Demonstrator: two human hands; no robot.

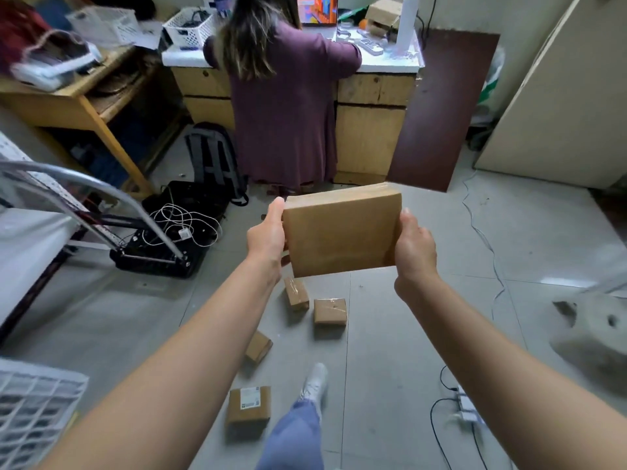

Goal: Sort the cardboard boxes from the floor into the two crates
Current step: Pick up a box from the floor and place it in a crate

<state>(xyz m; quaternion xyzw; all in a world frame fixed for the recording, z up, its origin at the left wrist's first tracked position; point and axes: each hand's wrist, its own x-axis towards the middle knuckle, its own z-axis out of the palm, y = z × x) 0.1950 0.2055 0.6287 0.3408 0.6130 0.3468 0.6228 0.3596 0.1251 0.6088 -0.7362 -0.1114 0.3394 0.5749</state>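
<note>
I hold a flat brown cardboard box [341, 230] in the air between both hands, above the floor. My left hand [268, 235] grips its left edge, thumb on top. My right hand [414, 245] grips its right edge. Below it, several small cardboard boxes lie on the grey tiled floor: one taped box [296, 293], a square box [329, 311], a small tilted box [258, 346] partly behind my left forearm, and a labelled box [249, 404] near my foot. A white lattice crate [32, 405] shows at the lower left corner. A blurred grey crate [600, 330] sits at the right edge.
A person in a purple top [285, 106] stands with their back to me at a wooden counter [369, 106] ahead. A black case with white cables [176, 232] and a metal frame [101, 198] lie left. A power strip with cords [464, 407] lies at the lower right.
</note>
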